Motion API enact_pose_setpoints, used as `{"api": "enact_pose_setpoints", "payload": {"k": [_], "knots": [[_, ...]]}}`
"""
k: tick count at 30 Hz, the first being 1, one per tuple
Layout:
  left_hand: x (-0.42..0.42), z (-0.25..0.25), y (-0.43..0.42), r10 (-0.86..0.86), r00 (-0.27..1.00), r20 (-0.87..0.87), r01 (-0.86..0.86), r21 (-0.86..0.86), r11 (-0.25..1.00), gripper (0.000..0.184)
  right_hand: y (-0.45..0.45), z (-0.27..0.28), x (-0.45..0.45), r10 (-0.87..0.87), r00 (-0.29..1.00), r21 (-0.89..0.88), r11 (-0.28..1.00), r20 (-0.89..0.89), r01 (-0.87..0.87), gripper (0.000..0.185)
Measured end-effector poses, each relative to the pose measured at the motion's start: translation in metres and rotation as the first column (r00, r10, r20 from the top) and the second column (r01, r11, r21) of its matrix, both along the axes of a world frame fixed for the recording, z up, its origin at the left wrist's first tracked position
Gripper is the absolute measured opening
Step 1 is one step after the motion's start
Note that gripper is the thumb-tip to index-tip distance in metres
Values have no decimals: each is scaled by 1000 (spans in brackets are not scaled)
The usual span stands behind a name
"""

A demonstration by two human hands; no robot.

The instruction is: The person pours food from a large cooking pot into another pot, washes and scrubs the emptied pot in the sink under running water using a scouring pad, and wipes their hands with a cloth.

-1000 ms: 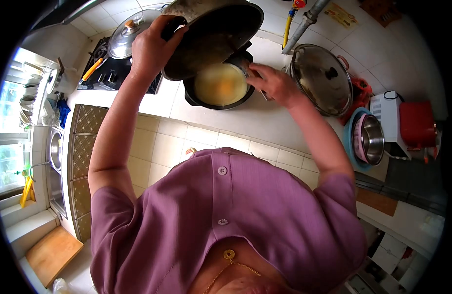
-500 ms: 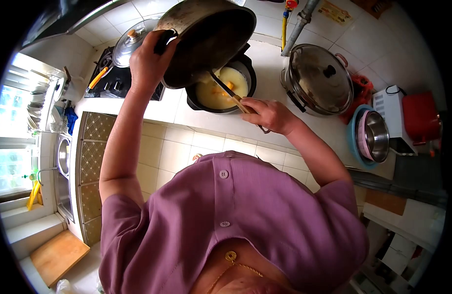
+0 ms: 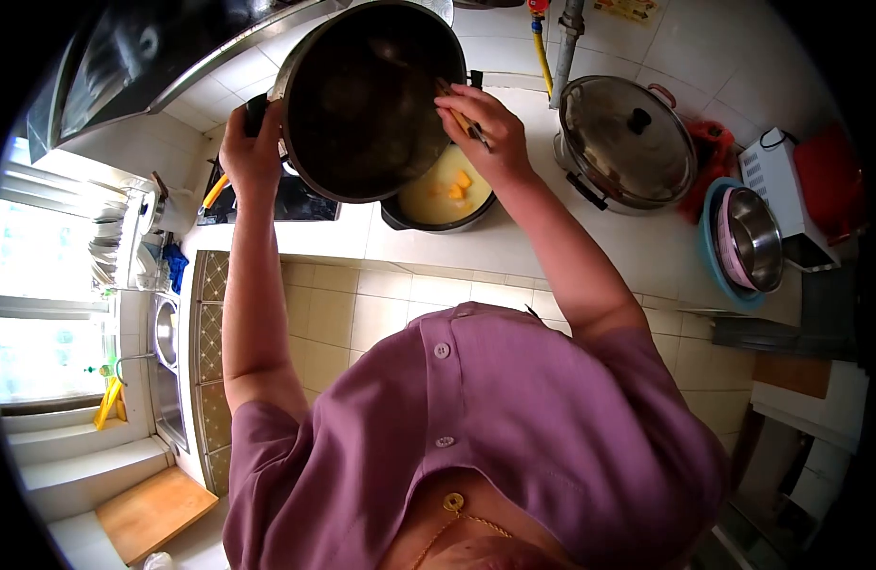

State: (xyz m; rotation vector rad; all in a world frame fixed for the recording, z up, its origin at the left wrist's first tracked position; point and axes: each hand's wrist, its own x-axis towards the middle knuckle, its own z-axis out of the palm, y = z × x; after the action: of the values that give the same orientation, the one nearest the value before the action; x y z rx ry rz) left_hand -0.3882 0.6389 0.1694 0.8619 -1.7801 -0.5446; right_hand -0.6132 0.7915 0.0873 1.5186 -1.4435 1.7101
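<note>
The left hand (image 3: 251,161) supports the large dark pot (image 3: 352,123) at its black side handle (image 3: 257,116), with the fingers closed around that handle. The large dark pot is raised and tilted, its opening facing the person. The right hand (image 3: 490,133) is at the right rim; its fingers grasp the wooden-handled utensil (image 3: 478,136), which reaches into the opening. The black lower pot (image 3: 440,228) sits on the worktop (image 3: 542,233), partly covered from view by the raised pot. It contains pale yellow liquid (image 3: 433,198) and orange pieces (image 3: 461,180). The lidded steel pot (image 3: 618,152) stands to the right.
</note>
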Motion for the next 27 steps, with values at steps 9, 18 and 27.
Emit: {"api": "enact_pose_setpoints", "payload": {"k": [9,18,27], "knots": [[10,-3,-4,-83,994,-77,90,95,991,25,40,-35,28,405,877,366,881,-259,-298,29],[17,2,-3,-49,997,-52,53,81,995,24,15,-6,0,159,803,256,967,-574,-8,28],[15,3,-10,-45,992,-117,61,139,988,20,57,-47,25,426,733,392,890,-530,-234,21]]}}
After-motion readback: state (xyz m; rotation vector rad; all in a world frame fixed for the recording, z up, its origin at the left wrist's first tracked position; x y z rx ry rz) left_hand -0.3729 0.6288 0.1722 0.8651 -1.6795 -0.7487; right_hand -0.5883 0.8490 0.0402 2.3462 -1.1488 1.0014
